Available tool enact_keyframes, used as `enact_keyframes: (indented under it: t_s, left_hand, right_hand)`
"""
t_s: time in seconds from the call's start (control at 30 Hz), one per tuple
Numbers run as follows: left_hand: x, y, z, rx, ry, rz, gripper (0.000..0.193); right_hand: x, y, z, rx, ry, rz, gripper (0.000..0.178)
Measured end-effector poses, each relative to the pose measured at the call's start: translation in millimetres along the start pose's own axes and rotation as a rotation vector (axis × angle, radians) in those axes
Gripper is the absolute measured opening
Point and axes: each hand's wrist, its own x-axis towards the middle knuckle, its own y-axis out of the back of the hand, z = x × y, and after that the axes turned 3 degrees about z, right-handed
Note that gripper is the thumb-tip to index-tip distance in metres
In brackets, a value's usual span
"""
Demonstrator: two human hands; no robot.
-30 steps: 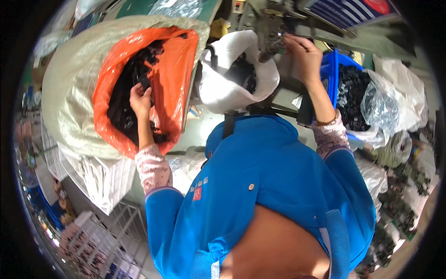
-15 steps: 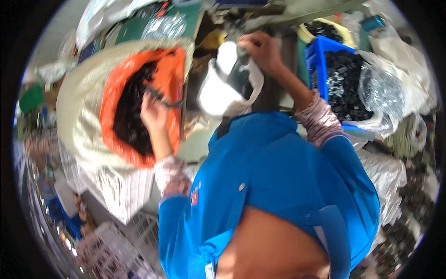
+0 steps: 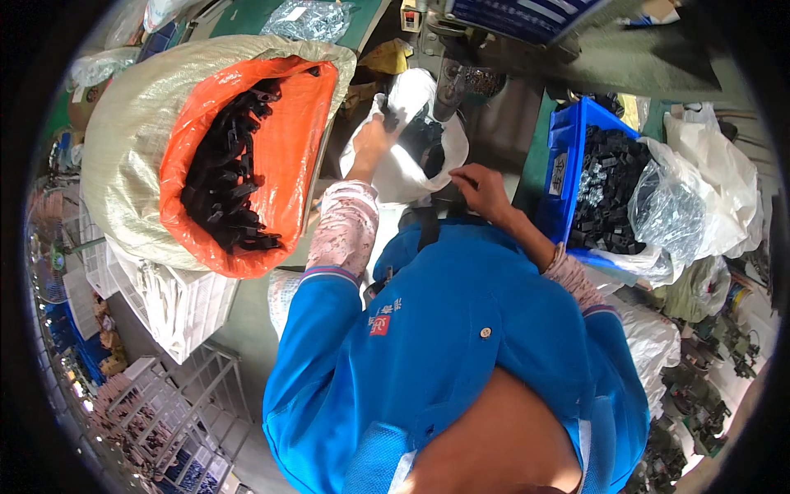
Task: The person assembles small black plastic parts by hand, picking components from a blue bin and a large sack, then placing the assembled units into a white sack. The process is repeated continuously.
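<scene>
In front of my body, a white bag (image 3: 397,179) hangs with its mouth spread wide and dark pieces (image 3: 423,142) inside. My left hand (image 3: 373,146) is over the bag's left side, fingers closed; a dark piece (image 3: 390,121) shows at its fingertips, its shape unclear. At the right rim of the bag my right hand (image 3: 484,189) has its fingertips pressed together; whatever they pinch is too small to make out. A metal machine post (image 3: 450,89) comes down to the bag's mouth from above, between my hands.
On the left stands a large woven sack (image 3: 123,173) with an orange liner (image 3: 298,177), full of black plastic parts (image 3: 226,185). A blue bin (image 3: 559,156) of black parts (image 3: 609,177) stands on the right. White crates (image 3: 169,309) sit below the sack. The machine body (image 3: 592,66) overhangs the far side.
My left hand has moved right, from over the orange-lined sack with a dark part in it, to the white bag. The right hand has come down from the machine to the bag's right rim.
</scene>
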Motion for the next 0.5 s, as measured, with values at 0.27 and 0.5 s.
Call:
enact_keyframes:
  t_s: [0.27,0.5]
  left_hand:
    - [-93.8,-42.8,-134.7,-0.811,0.159,0.313,0.032]
    - [-182.8,-52.1,-175.1,-0.763,0.199,0.303,0.025]
  right_hand:
    - [-2.5,-1.0,18.6,-0.094,-0.027,-0.038,0.017]
    - [-3.1,-32.1,57.7,0.211,-0.772,0.015,0.053]
